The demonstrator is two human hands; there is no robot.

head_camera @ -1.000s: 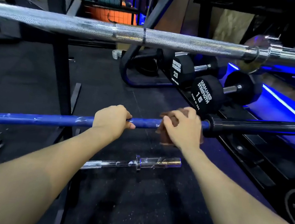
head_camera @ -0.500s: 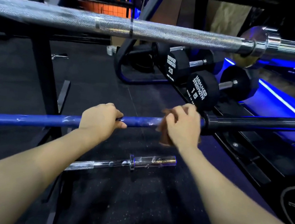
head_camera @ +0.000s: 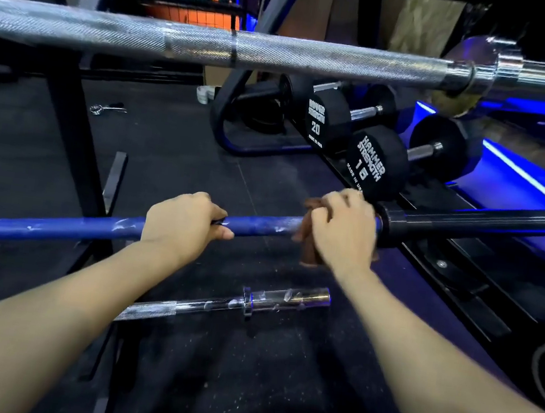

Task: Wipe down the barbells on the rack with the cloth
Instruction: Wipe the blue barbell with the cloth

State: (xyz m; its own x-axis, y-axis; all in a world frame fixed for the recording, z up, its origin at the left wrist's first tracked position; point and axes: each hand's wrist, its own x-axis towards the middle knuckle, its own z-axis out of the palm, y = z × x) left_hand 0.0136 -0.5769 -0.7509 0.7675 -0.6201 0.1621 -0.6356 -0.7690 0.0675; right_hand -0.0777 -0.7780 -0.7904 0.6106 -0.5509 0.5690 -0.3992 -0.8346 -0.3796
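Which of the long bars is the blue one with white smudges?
The middle bar, gripped by both hands. The silver bar above is knurled steel; the lowest bar is chrome.

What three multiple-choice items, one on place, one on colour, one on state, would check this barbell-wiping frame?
1. Where is the brown cloth?
A. wrapped on the blue barbell shaft beside the black sleeve
B. on the floor
C. draped on the silver barbell

2. What colour is the shaft that the left hand grips?
A. red
B. blue
C. green

3. What is the right hand doing?
A. hanging open
B. resting on a dumbbell
C. gripping the cloth around the shaft

Answers:
1 A, the cloth sits on the blue barbell shaft just left of the black sleeve.
2 B, blue with white chalk marks.
3 C, fingers curl over cloth and shaft.
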